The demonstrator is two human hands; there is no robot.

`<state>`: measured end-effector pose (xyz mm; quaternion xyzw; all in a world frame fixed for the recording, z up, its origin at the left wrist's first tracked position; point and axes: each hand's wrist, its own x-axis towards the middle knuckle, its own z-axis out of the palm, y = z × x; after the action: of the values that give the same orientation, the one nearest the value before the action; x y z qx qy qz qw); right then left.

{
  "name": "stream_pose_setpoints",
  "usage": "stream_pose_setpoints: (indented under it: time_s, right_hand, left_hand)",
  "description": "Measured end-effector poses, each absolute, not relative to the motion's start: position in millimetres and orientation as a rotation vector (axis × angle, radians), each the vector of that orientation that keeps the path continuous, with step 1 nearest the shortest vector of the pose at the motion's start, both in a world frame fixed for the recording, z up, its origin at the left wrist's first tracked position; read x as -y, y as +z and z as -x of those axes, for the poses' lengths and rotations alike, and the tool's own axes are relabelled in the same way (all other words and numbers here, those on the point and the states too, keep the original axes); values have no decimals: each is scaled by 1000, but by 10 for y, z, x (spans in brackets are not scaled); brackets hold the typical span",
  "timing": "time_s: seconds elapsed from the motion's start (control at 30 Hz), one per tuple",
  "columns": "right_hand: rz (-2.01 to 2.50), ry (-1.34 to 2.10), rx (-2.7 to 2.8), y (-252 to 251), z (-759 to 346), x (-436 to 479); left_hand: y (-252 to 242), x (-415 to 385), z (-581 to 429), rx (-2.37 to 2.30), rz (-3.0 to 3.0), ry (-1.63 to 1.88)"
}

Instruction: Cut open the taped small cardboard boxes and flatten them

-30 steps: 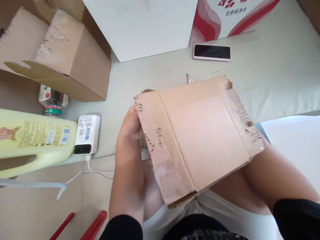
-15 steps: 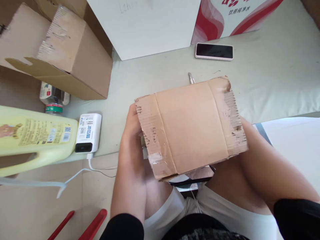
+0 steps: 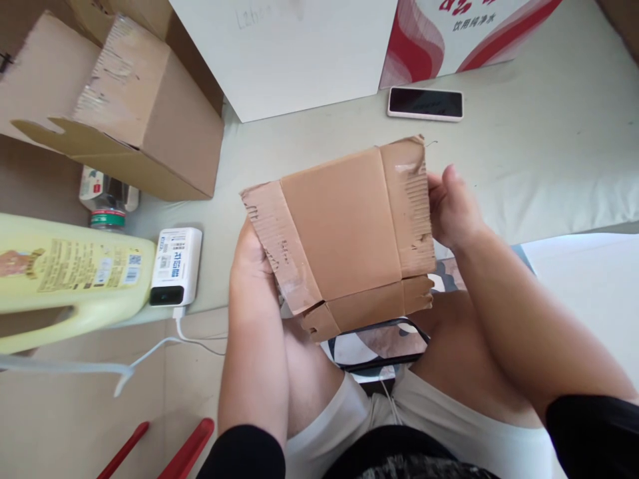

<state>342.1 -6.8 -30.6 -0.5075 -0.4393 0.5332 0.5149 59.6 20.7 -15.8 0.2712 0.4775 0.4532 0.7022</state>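
Note:
A creased brown piece of cardboard [image 3: 344,226] is held tilted above my lap. Its side edges are torn and ribbed, with bits of clear tape, and a narrow flap [image 3: 369,307] folds out along its lower edge. My left hand [image 3: 252,249] grips the left edge, its fingers mostly hidden behind the board. At the right edge is my right hand [image 3: 456,209], thumb raised and apart from the board; its fingertips reach the edge and are partly hidden there, so I cannot tell whether they touch it.
A phone [image 3: 426,104] lies on the cloth-covered surface, near a white box [image 3: 299,60] and a red-and-white carton [image 3: 449,40]. To the left are an open cardboard box [image 3: 184,133], a white power bank [image 3: 177,266] with a cable, and a yellow jug [image 3: 74,279].
The cardboard has shifted left and tilted, and its lower flap now shows. My right hand has come up from behind it to the right edge, with the thumb away from the board.

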Motion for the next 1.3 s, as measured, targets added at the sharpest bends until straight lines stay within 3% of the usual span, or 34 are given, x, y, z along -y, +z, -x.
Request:
stream_pose_setpoints:
  time_s: [0.13,0.37,0.47,0.73,0.93,1.3]
  right_hand:
    - [1228,1354,1099,-323,-3367,73]
    - [1268,1162,977,-446,-3466,-1]
    - [1270,1086,832,-469,-3726,-100]
    - [1213,1534,969,-343,-3416,115]
    - [1210,1518,853,-281,-3136,212]
    - [1580,631,355,320,-4621,788]
  left_hand:
    - [-145,-238,-564,-1023,-522,1048]
    - [-225,-159,-533,-961,-807,1146]
    - [-265,-234,-452,-954,-786,1366]
    - [-361,-424,-230,-992,-765,1522]
    - [-190,-302,-372,-991,-621,1583]
    - [-205,-335,-460,-1029,-474,1662]
